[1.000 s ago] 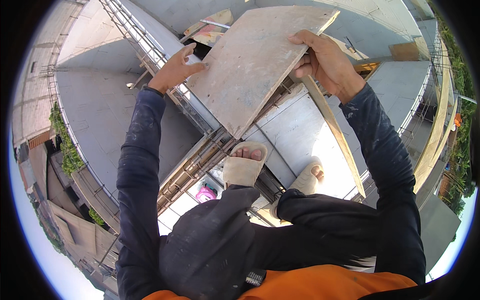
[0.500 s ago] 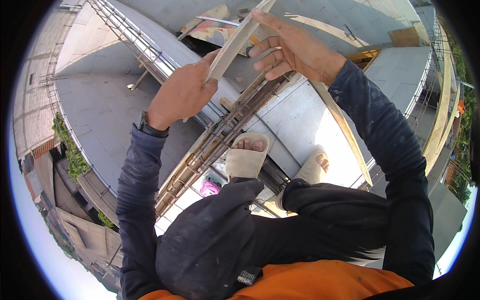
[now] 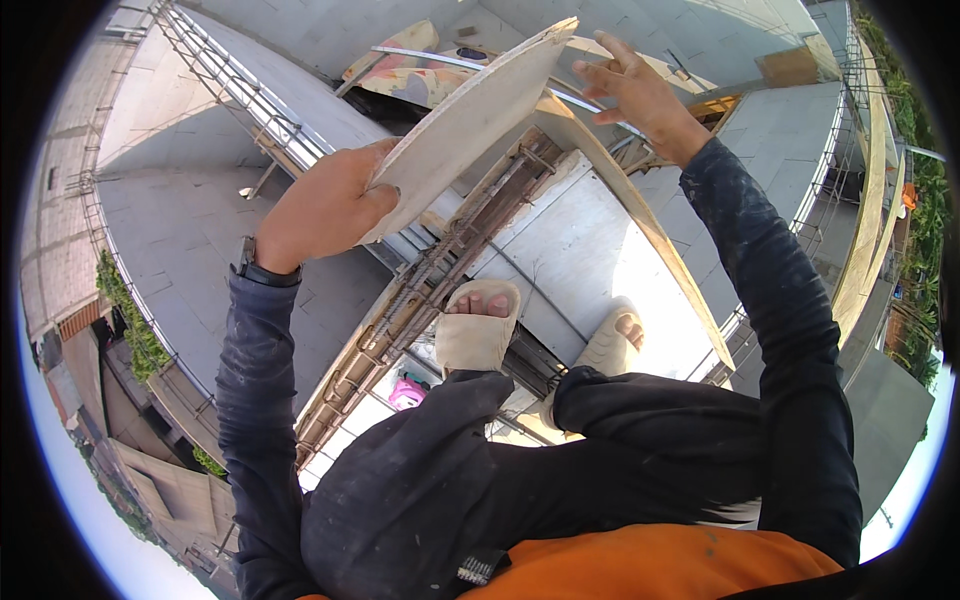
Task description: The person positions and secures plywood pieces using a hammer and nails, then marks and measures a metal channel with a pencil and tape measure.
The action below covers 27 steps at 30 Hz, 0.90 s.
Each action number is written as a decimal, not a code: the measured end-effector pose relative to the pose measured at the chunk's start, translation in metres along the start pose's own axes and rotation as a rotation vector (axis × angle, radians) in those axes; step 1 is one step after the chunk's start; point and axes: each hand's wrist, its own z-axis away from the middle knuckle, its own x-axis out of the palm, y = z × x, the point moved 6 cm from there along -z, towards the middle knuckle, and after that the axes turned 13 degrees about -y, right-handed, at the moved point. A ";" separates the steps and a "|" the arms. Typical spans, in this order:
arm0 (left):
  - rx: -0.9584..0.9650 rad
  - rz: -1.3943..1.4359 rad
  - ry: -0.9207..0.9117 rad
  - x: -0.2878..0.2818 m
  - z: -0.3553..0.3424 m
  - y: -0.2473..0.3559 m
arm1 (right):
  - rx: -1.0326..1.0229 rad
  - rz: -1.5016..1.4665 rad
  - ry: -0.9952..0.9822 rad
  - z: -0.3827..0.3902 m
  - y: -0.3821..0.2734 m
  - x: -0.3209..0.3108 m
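Observation:
A pale, flat board (image 3: 470, 125) hangs in the air in front of me, tilted, its far end up and to the right. My left hand (image 3: 325, 205) grips its near left end, thumb on the face turned to me and the other fingers behind it. To the right of the board's far end is my right hand (image 3: 640, 95), apart from it, with fingers spread and nothing in them. Below the board runs a narrow trough of steel rebar (image 3: 440, 255) between timber sides. Beside it lies a white panel surface (image 3: 590, 250), under my sandalled feet.
A long timber plank (image 3: 640, 215) edges the white panel on the right. Grey block walls (image 3: 230, 260) drop away at the left. A pink item (image 3: 407, 393) lies by my left knee. Rebar cages (image 3: 225, 75) run along the upper left wall top.
The board has turned so that its broad face shows instead of its edge. My left hand has moved left and slightly down with it. My right hand has come away from the board, rightward.

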 end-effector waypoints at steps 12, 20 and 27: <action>-0.073 -0.054 -0.003 0.047 -0.016 -0.009 | -0.154 0.113 -0.111 -0.014 0.005 0.023; -0.089 -0.034 -0.041 0.046 -0.013 -0.009 | -0.151 -0.120 -0.193 -0.012 0.005 0.028; -0.060 -0.090 -0.063 0.050 -0.020 -0.010 | -0.068 -0.137 -0.085 -0.007 -0.004 0.038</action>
